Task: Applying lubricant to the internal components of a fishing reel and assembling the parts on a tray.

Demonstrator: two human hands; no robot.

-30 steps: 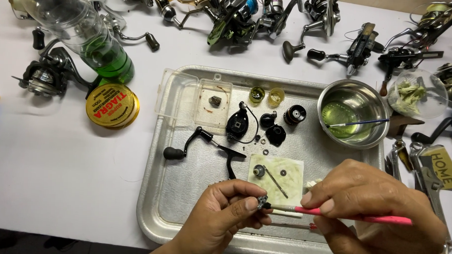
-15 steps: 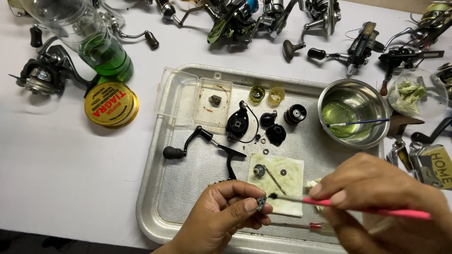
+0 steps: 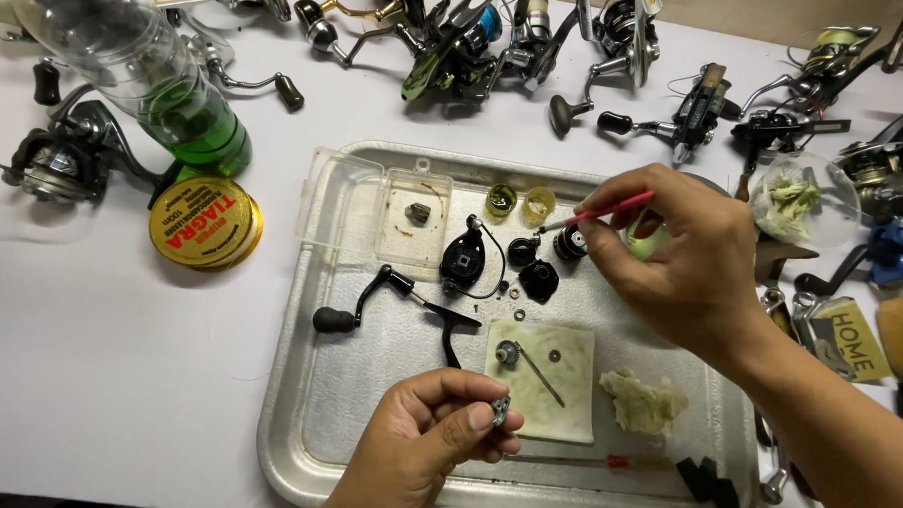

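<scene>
My left hand pinches a small metal gear between thumb and fingers, low over a metal tray. My right hand holds a thin pink-handled brush, whose tip reaches toward two small yellow-green caps at the tray's far side. Between the hands lies a greasy white pad carrying a shaft and a small gear. Black reel parts and a black crank handle lie on the tray.
A clear plastic box sits in the tray's far left corner. A green-filled bottle and a yellow line spool stand to the left. Several fishing reels line the far edge. A wadded tissue lies on the tray.
My right hand has lifted the brush away from the gear in my left hand and carried it up to the far side of the tray. My left hand stays put.
</scene>
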